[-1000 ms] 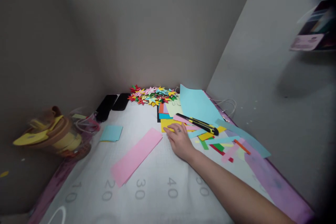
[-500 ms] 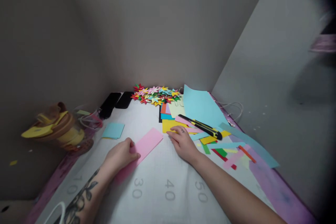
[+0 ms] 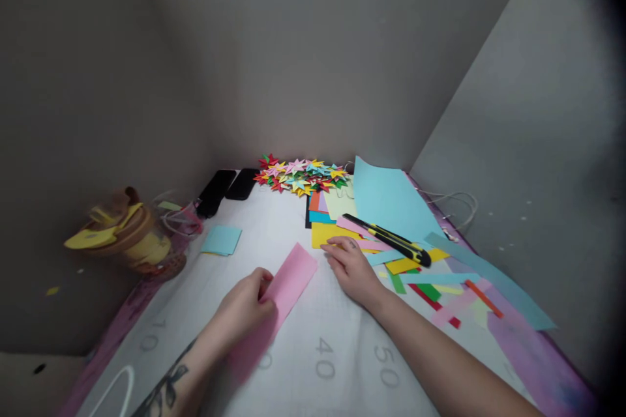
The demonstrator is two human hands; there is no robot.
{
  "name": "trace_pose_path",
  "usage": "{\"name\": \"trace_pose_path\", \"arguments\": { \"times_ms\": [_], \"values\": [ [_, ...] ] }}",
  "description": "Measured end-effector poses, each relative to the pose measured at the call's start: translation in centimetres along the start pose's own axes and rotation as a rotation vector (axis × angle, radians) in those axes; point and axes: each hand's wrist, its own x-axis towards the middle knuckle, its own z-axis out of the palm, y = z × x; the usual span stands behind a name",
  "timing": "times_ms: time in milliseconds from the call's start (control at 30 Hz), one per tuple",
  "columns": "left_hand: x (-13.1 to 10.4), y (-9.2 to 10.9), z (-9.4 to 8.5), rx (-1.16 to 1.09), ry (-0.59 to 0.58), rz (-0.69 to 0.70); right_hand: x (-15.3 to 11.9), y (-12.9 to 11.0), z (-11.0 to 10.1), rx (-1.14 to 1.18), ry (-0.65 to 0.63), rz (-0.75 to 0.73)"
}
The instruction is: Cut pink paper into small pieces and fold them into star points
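Note:
My left hand (image 3: pixel 243 310) rests on a long pink paper strip (image 3: pixel 293 277) that lies on the white cutting mat (image 3: pixel 313 352), fingers curled over its left edge. My right hand (image 3: pixel 353 268) lies flat on the mat, fingertips touching a yellow sheet (image 3: pixel 327 234) in a stack of coloured papers. A yellow-and-black utility knife (image 3: pixel 388 239) lies just right of that hand, on top of the papers.
A pile of folded paper stars (image 3: pixel 302 176) sits at the back. Two black phones (image 3: pixel 228 187), a light blue square (image 3: pixel 222 240), a large blue sheet (image 3: pixel 391 199), scattered strips (image 3: pixel 440 287), a yellow-brown toy (image 3: pixel 124 234) and white cables (image 3: pixel 457 205) surround the mat; walls close in.
My left hand came into view and settled on the pink strip, pulling it slightly. My right hand stayed by the yellow sheet. The view shifted a little.

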Motion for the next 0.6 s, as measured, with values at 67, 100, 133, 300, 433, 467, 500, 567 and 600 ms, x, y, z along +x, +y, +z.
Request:
{"name": "trace_pose_path", "arguments": {
  "times_ms": [67, 100, 133, 300, 433, 467, 500, 567, 600],
  "values": [
    [-0.3, 0.3, 0.2, -0.131, -0.014, 0.009, -0.3, -0.2, 0.0, 0.072, 0.02, 0.027],
    [-0.3, 0.5, 0.3, -0.221, -0.005, 0.009, -0.5, -0.5, 0.1, 0.125, 0.03, 0.053],
    [-0.3, 0.8, 0.4, -0.324, 0.021, 0.008, -0.8, -0.8, 0.3, 0.194, 0.044, 0.089],
    [1.4, 2.7, 0.5, -0.738, 0.224, 0.126, 0.8, -4.4, 2.0, 0.722, 0.033, 0.192],
    [4.5, 5.1, -1.5, -0.782, 0.284, 0.324, 7.1, -8.0, 1.6, 0.844, 0.139, 0.257],
    [5.3, 5.7, -2.2, -0.759, 0.3, 0.37, 8.9, -8.6, 1.2, 0.863, 0.187, 0.261],
    [6.1, 6.3, -2.9, -0.742, 0.315, 0.415, 10.5, -9.0, 0.8, 0.903, 0.233, 0.252],
    [7.5, 7.1, -4.0, -0.71, 0.327, 0.507, 12.9, -9.5, 0.3, 0.969, 0.292, 0.208],
    [8.2, 7.2, -4.4, -0.698, 0.338, 0.546, 13.7, -9.5, 0.4, 0.988, 0.288, 0.203]
  ]
}}
